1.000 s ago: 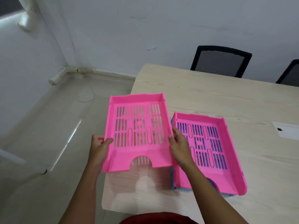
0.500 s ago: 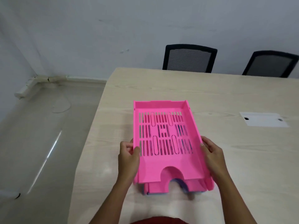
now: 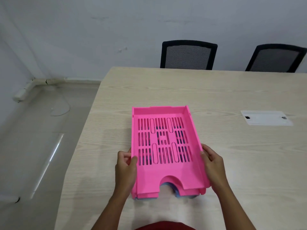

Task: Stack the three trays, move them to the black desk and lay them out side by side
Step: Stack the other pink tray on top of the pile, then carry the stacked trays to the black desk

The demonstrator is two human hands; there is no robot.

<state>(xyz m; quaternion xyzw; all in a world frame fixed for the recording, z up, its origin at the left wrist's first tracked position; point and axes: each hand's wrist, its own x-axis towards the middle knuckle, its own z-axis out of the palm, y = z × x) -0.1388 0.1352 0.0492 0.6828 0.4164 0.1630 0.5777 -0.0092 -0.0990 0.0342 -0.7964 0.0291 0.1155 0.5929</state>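
A pink slotted tray (image 3: 164, 173) lies on top of a stack near the front left of a light wooden table (image 3: 232, 155). Under it a second pink tray (image 3: 146, 195) shows at the front edge, and a blue tray (image 3: 166, 184) peeks out at the bottom through the front notch. My left hand (image 3: 126, 165) grips the top tray's left wall, thumb inside. My right hand (image 3: 212, 165) holds its right wall. The black desk is not in view.
Two black mesh chairs (image 3: 188, 54) (image 3: 275, 58) stand behind the table's far edge. A white cable cover plate (image 3: 265, 117) is set into the table at the right. Left of the table lies grey floor (image 3: 33, 146) with a wall conduit.
The pink tray in my hands moved from the left onto the other two trays and now rests nested on the stack. My view swung right.
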